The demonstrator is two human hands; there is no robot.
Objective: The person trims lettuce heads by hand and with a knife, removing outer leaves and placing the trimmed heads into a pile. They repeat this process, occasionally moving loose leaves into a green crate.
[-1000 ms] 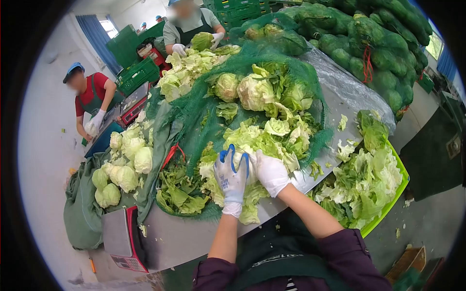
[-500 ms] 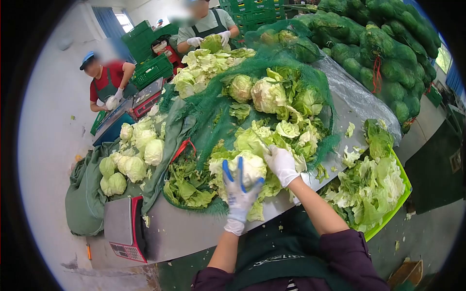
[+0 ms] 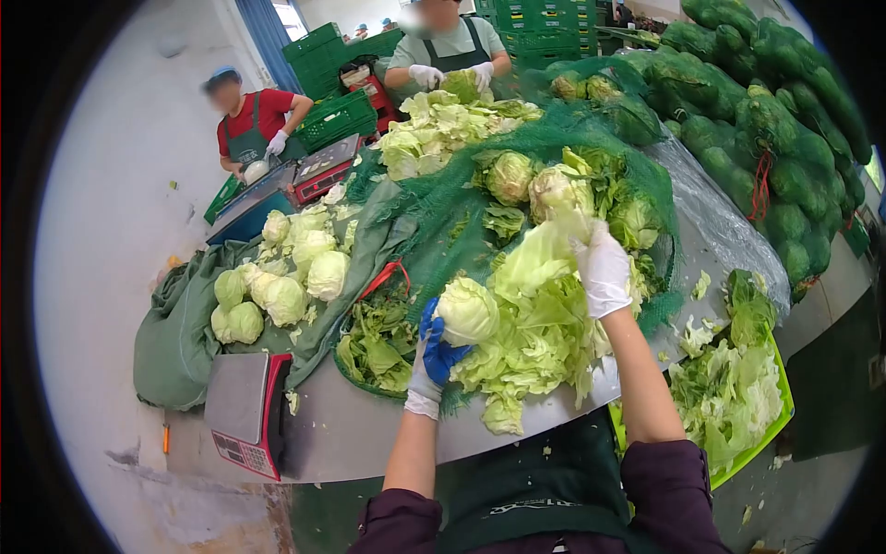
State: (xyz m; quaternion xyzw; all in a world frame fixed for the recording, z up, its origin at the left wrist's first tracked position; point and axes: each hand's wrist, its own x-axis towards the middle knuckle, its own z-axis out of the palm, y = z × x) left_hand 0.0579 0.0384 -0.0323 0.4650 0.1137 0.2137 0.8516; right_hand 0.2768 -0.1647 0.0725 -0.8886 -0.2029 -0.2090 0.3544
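In the head view my left hand, in a white glove with blue coating, grips a trimmed pale head of lettuce from its left and underside. My right hand, in a white glove, is closed on a large light-green outer lettuce leaf, up and to the right of the head. Its fingertips are blurred, so anything else in them cannot be made out. Loose lettuce leaves lie heaped between my hands. Untrimmed heads sit just beyond in an opened green net bag.
Trimmed heads lie on green cloth at left, behind a red-edged scale. A lime-green crate of leaves stands at right. Full net bags are stacked at the back right. Two co-workers handle heads across the table.
My left hand has turned the lettuce head and moved under its side, showing it smoother and paler. My right hand has risen to the right, drawing outer leaves away. The view has shifted.
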